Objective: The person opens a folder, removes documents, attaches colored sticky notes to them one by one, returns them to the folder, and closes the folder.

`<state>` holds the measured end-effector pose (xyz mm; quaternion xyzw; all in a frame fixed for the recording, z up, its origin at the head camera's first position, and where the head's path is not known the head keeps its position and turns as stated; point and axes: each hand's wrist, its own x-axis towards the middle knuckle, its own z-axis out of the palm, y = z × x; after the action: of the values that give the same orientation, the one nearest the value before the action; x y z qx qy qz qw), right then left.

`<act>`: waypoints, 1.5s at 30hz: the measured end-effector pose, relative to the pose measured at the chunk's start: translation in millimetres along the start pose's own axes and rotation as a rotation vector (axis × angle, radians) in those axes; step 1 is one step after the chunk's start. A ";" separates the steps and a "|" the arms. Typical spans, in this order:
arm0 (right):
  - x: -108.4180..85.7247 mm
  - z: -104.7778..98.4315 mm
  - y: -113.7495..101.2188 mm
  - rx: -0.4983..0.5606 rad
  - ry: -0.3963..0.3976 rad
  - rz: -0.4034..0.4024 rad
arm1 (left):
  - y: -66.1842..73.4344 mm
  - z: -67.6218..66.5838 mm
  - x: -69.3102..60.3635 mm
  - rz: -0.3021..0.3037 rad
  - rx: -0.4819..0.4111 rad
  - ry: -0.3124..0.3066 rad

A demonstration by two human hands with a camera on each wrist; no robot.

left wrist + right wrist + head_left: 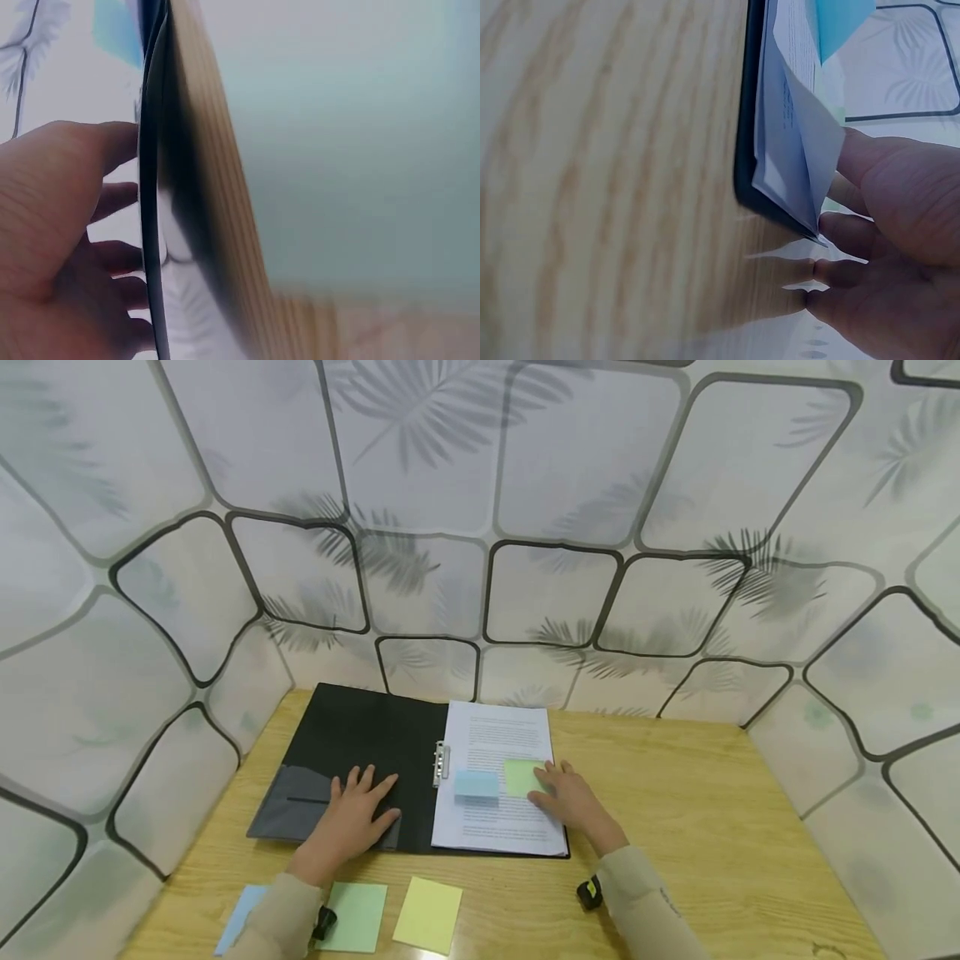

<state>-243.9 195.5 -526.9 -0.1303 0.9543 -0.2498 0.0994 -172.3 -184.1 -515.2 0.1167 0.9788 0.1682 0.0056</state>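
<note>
A black folder (375,727) lies spread on the table, with printed sheets (502,827) at its metal clip (441,764) on the right side. My left hand (348,818) rests on the left cover, over a grey pocket, fingers spread. Toward the sheets' right edge, my right hand (573,797) touches a green sticky note (519,779) on the top page with its thumb and fingers extended. Beside that note a blue sticky note (476,785) is stuck on the page; its flap (840,26) stands up in the right wrist view. There, one sheet corner curls up near the thumb.
Along the front of the wooden table (697,827) lie a yellow sticky pad (429,914), a green sticky pad (362,918) and a blue one (238,910), partly behind my left sleeve. Patterned fabric walls (555,593) rise behind and on both sides.
</note>
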 end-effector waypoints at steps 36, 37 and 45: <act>-2.4 1.3 2.1 0.011 0.017 -0.031 | -65.6 -105.5 -48.5 -0.254 -0.623 0.344; -2.5 1.2 2.0 0.010 0.018 -0.032 | -60.6 -110.0 -47.9 -0.249 -0.645 0.325; -2.6 1.3 1.1 0.017 0.018 -0.020 | -15.2 -131.6 -35.2 -0.204 -0.728 0.256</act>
<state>-241.4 196.6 -528.3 -0.1367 0.9517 -0.2601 0.0892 -148.1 -249.2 -397.1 -0.0124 0.8546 0.5158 -0.0588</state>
